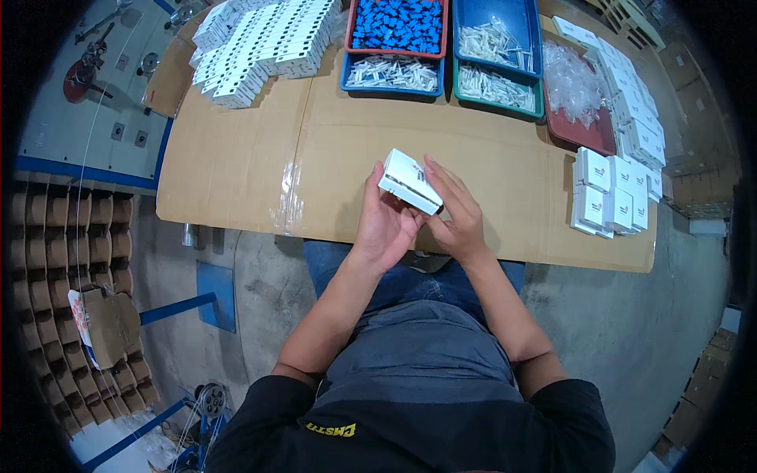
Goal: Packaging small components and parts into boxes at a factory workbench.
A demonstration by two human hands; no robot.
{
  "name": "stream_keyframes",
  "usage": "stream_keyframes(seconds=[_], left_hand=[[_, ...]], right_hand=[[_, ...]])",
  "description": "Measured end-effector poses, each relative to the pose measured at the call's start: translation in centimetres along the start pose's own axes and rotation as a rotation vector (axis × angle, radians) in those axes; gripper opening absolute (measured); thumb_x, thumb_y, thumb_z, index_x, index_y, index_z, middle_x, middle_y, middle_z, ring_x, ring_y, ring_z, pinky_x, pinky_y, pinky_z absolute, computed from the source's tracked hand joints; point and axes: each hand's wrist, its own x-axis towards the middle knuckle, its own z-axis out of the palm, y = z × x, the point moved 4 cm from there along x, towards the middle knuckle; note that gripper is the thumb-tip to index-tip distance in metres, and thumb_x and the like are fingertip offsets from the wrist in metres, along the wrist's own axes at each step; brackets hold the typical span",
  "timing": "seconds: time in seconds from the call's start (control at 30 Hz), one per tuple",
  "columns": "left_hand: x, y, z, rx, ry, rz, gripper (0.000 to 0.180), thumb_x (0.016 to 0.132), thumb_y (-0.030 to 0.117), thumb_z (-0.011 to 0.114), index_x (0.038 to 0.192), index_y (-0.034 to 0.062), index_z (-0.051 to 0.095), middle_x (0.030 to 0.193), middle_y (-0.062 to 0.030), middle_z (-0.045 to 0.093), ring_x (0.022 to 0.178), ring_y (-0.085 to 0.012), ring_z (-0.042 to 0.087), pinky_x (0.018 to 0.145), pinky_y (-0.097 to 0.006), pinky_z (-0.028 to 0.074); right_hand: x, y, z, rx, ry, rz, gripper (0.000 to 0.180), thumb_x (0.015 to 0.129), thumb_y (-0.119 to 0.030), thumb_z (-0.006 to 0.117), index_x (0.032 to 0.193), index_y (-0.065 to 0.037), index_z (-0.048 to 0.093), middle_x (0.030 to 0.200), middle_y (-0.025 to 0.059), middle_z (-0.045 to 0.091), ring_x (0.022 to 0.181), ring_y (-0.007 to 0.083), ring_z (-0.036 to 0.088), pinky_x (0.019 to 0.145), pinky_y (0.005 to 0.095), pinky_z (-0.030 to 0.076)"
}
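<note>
A small white box (pixel 407 181) with a little print on its top is held tilted above the near part of the cardboard-covered table (pixel 236 165). My left hand (pixel 384 229) supports it from the left and below, its palm partly turned up and its fingers partly hidden behind the box. On the other side, my right hand (pixel 458 211) grips the box's right end, fingers along the top edge and thumb low. A dark gap shows at the box's lower right end; what lies in it cannot be made out.
Stacked white pieces (pixel 272 55) stand at the back left. Toward the back are a red bin (pixel 398 55) of blue parts and blue bins (pixel 438 93) and a green bin (pixel 540 113) of white parts. Clear plastic bags fill a red tray (pixel 587 142); white boxes (pixel 603 193) are stacked right.
</note>
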Motion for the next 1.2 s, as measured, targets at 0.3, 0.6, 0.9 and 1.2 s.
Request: stream_keyframes(seconds=[0.3, 0.6, 0.9, 1.2], left_hand=[[-1.0, 1.3, 0.2, -0.05, -0.246, -0.19, 0.07, 0.102, 0.055, 0.039, 0.152, 0.0048, 0.04, 0.151, -0.0108, 0.049, 0.134, -0.0249, 0.052, 0.114, -0.045, 0.041], [-1.1, 1.9, 0.7, -0.051, -0.367, -0.205, 0.074, 0.102, 0.056, 0.033, 0.155, 0.0036, 0.034, 0.158, -0.0177, 0.039, 0.139, -0.0322, 0.047, 0.116, -0.047, 0.039], [-0.9, 3.6, 0.9, 0.713, -0.24, 0.306, 0.087, 0.079, 0.023, 0.075, 0.154, 0.0048, 0.035, 0.142, -0.0143, 0.05, 0.133, -0.0247, 0.051, 0.112, -0.04, 0.041], [-1.2, 2.5, 1.4, 0.928, -0.355, 0.485, 0.097, 0.082, 0.029, 0.078, 0.159, 0.0079, 0.023, 0.158, -0.0152, 0.033, 0.14, -0.0301, 0.044, 0.117, -0.045, 0.034]], right_hand=[[-1.1, -2.7, 0.6, -0.234, 0.056, -0.333, 0.044, 0.078, -0.026, 0.078, 0.119, -0.011, 0.072, 0.132, 0.0056, 0.068, 0.126, 0.0289, 0.061, 0.11, 0.0485, 0.041], [-1.5, -2.9, 1.0, -0.316, -0.007, -0.293, 0.046, 0.082, -0.036, 0.075, 0.124, -0.02, 0.072, 0.138, 0.0055, 0.065, 0.134, 0.021, 0.055, 0.12, 0.052, 0.023], [-0.3, -0.6, 0.6, 0.413, 0.039, 0.285, 0.074, 0.089, -0.042, 0.072, 0.148, -0.004, 0.05, 0.154, 0.0224, 0.044, 0.139, 0.0341, 0.049, 0.11, 0.0481, 0.042], [1.0, -1.5, -0.9, 0.616, -0.032, 0.354, 0.087, 0.081, -0.026, 0.087, 0.151, -0.001, 0.042, 0.149, 0.018, 0.049, 0.136, 0.0312, 0.052, 0.112, 0.0446, 0.044]])
